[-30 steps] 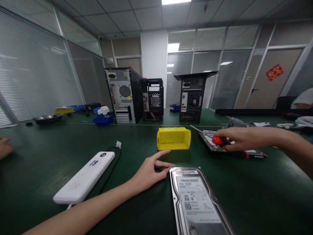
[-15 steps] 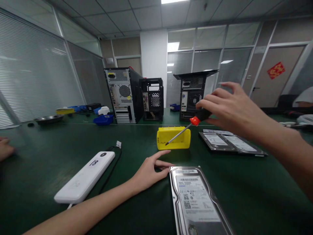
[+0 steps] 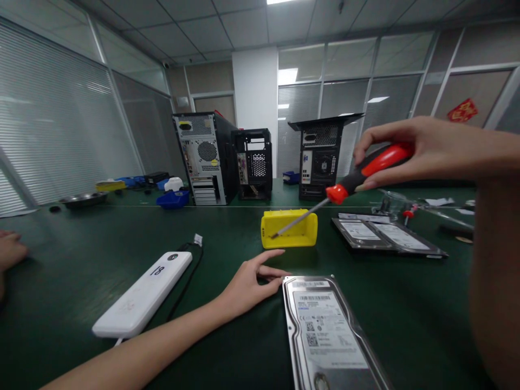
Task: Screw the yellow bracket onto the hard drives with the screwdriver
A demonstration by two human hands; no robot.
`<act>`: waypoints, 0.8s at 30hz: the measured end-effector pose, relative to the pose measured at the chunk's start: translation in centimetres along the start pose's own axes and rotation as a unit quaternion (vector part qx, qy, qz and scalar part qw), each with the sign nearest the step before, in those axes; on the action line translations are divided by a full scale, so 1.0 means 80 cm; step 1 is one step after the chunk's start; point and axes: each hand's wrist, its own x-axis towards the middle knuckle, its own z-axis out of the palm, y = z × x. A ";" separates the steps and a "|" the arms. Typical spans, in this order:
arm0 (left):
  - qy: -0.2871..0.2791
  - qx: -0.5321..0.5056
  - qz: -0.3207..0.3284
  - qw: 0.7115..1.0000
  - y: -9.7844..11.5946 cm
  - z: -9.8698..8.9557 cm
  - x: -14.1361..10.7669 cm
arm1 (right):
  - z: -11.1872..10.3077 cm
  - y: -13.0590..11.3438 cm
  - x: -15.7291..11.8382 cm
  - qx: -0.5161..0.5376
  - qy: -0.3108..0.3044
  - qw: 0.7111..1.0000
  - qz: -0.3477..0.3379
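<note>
A silver hard drive (image 3: 327,333) lies label side up on the dark green table. The fingertips of my left hand (image 3: 252,284) rest against its far left corner, with the fingers apart and the index finger stretched out. Raised above the table, my right hand (image 3: 400,151) grips a red and black screwdriver (image 3: 345,187) by its handle. The screwdriver slants down to the left, and its tip appears in front of the yellow bin (image 3: 301,238). Whether the tip touches the bin or carries a screw, I cannot tell.
Two more hard drives (image 3: 376,233) lie at the right. A white power bank (image 3: 142,295) with a dark cable is at the left. Computer cases (image 3: 221,157) and a blue bin (image 3: 173,199) stand further back. Another person's hand (image 3: 12,252) shows at the left edge.
My right hand has moved to the right and turned, so more of the screwdriver's red handle shows. The tip has shifted slightly left. My left hand and the hard drive have hardly moved.
</note>
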 end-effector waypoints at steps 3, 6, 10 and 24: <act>0.007 0.006 0.001 1.000 0.000 0.001 0.001 | 0.010 -0.004 0.000 0.012 -0.041 0.999 -0.032; 0.014 0.007 0.003 1.000 -0.001 0.002 0.001 | 0.018 -0.013 0.005 0.006 -0.030 0.998 -0.046; 0.016 0.008 0.009 1.000 -0.002 0.002 0.001 | 0.031 -0.021 0.014 0.017 -0.016 0.998 -0.055; 0.029 -0.013 0.004 0.999 -0.005 0.003 0.001 | 0.065 -0.037 0.033 0.078 -0.082 0.990 -0.078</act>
